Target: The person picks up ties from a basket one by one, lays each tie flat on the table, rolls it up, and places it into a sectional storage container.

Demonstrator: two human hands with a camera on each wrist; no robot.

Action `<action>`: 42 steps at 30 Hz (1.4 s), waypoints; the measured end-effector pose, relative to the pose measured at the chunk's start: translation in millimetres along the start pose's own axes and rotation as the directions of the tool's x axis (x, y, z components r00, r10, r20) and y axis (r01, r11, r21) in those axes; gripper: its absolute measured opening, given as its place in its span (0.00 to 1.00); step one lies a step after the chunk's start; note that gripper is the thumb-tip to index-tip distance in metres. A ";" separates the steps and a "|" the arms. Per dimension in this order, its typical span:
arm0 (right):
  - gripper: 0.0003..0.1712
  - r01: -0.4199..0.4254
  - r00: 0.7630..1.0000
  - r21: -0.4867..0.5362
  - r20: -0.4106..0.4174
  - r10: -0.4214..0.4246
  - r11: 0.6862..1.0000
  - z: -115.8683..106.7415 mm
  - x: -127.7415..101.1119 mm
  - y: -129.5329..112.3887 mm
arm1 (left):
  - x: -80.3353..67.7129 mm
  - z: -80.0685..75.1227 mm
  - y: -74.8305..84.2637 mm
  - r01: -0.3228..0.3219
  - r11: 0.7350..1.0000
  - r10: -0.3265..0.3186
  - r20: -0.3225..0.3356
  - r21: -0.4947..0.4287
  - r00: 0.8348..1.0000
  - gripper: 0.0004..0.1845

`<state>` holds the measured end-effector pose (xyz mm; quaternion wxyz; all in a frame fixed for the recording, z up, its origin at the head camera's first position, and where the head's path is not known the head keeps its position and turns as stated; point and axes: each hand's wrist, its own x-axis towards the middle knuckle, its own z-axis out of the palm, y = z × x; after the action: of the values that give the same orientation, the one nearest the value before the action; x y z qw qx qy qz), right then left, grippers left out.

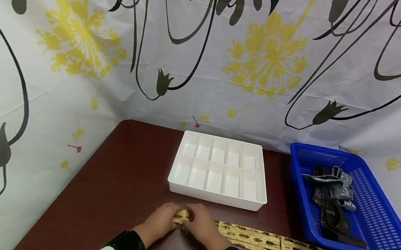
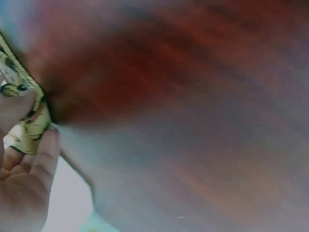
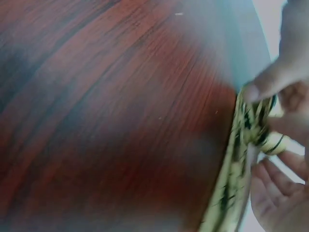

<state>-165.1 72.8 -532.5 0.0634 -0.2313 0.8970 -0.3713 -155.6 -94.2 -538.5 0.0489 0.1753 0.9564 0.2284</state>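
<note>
A yellow necktie (image 1: 261, 240) printed with dark insects lies stretched across the table to the right, its wide end with a black patch at the far right. The other end is bunched into a small roll between the hands. My left hand (image 1: 160, 222) pinches the left side of that roll, its thumb and fingers also on the fabric (image 2: 34, 135) in the left wrist view. My right hand (image 1: 204, 228) grips the roll from the right; in the right wrist view its thumb presses the top of the folded tie (image 3: 231, 169). The fingers partly hide the roll.
A white divided tray (image 1: 210, 195) stands just beyond the hands on the dark red table (image 1: 100, 196). At the right, a blue plastic basket (image 1: 382, 220) holds dark and grey rolled or folded items. A flower-patterned cloth (image 1: 201, 61) hangs behind the table.
</note>
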 end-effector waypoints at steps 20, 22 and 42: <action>0.10 -0.048 0.999 -0.229 -0.017 0.045 0.972 8.6 3.2 -5.8 | -4.2 4.9 -4.0 -0.025 0.975 0.012 -0.058 -0.222 0.998 0.23; 0.09 -0.052 0.999 -0.173 -0.015 0.050 0.984 7.1 2.4 -1.8 | -4.1 5.2 -8.1 -0.013 0.955 0.001 -0.041 -0.295 0.999 0.24; 0.17 0.032 0.994 -0.220 -0.097 -0.054 0.975 7.8 -4.7 -0.8 | 4.1 -8.2 31.1 0.066 0.981 -0.060 -0.036 0.181 0.998 0.10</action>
<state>-158.4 69.4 -537.8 -0.0163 -0.2368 0.9292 -0.2833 -151.1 -70.3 -517.1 0.0252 0.1451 0.9790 0.1408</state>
